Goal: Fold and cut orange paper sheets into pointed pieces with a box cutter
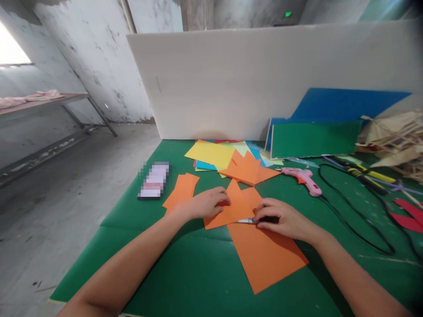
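Observation:
My left hand (209,203) rests over a cut piece of orange paper (235,209), its fingers curved and apart with a gap to the thumb. Whether the fingertips press on the paper is hard to see. In my right hand (280,219) are scissors (246,221), the dark handle partly hidden by the fingers and the silver blades pointing left along the paper's lower edge. Beneath them lies a larger orange sheet (267,259), angled toward me. More orange pieces (186,189) lie beside my left forearm, and a stack of folded or cut orange paper (249,169) sits just beyond both hands.
Coloured sheets, a yellow one (211,153) on top, lie at the back of the green table (185,273). A phone (154,181) is at left. Rightward are a pink glue gun (304,179) with its cord, pliers (366,178), red pieces (410,215) and a green board (315,139).

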Motion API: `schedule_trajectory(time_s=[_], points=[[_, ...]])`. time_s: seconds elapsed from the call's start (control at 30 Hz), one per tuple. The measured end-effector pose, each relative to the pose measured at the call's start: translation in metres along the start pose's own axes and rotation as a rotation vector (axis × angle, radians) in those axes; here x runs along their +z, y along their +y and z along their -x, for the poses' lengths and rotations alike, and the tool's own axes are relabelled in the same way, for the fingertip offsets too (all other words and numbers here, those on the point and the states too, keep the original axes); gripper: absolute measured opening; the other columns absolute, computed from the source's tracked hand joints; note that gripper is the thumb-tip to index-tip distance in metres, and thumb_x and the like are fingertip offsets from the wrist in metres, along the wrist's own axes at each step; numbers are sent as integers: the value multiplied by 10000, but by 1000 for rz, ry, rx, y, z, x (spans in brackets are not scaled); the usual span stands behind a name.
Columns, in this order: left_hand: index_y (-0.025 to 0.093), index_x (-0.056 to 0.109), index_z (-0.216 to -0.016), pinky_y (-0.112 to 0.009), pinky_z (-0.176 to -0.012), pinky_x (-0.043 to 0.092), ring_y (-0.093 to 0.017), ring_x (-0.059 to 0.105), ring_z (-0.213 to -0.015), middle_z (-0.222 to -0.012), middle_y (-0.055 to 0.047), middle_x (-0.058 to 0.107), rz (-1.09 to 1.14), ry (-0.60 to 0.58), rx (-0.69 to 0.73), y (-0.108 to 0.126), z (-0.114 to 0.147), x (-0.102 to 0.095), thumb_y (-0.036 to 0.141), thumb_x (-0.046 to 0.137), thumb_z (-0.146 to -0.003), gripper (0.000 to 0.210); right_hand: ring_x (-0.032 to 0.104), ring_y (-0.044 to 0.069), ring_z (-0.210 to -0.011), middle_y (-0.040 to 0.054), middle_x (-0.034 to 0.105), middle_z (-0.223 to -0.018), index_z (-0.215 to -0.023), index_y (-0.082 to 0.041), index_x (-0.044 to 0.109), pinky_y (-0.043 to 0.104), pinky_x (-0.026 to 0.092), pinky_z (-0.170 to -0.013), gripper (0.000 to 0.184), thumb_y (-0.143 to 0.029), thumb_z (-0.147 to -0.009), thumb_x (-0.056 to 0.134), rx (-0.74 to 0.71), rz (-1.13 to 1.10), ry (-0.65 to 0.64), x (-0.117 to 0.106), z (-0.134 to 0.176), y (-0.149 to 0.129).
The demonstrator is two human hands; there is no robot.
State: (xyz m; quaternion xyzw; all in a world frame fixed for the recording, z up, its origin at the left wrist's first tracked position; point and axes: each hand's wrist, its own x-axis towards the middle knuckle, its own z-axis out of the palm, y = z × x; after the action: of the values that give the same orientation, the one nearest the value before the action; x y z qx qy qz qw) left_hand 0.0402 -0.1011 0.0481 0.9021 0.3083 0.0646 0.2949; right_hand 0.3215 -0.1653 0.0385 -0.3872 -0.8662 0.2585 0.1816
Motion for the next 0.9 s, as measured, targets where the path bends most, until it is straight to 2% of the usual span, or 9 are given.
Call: schedule_trajectory(time_s=[0.37, 0.73, 0.9], points=[[227, 645, -1025, -277, -869, 456, -164, 584, -994, -1167, -32, 550, 0, 10, 14, -7, -3, 2, 98, 533, -830, 258, 599, 185, -862, 62, 633, -931, -963, -257, 741, 297, 473, -730, 160, -270, -913, 590, -81, -21, 14, 26, -12, -24], [222, 646, -1007, -287, -876, 455, -167, 583, -1001, -1151, -35, 558, 2, 19, 28, -6, -3, 2, 90, 520, -837, 249, 600, 184, -827, 62, 632, -897, -950, -252, 737, 305, 480, -716, 174, -304, -925, 572, -80, 5, 31, 26, -14, -23], [220, 644, -1006, -288, -890, 450, -169, 586, -1013, -1164, -35, 557, -6, 15, 34, -6, -3, 2, 74, 517, -832, 260, 599, 191, -844, 72, 634, -899, -953, -249, 738, 306, 483, -720, 201, -317, -938, 550, -100, -1, 41, 32, -16, -29]])
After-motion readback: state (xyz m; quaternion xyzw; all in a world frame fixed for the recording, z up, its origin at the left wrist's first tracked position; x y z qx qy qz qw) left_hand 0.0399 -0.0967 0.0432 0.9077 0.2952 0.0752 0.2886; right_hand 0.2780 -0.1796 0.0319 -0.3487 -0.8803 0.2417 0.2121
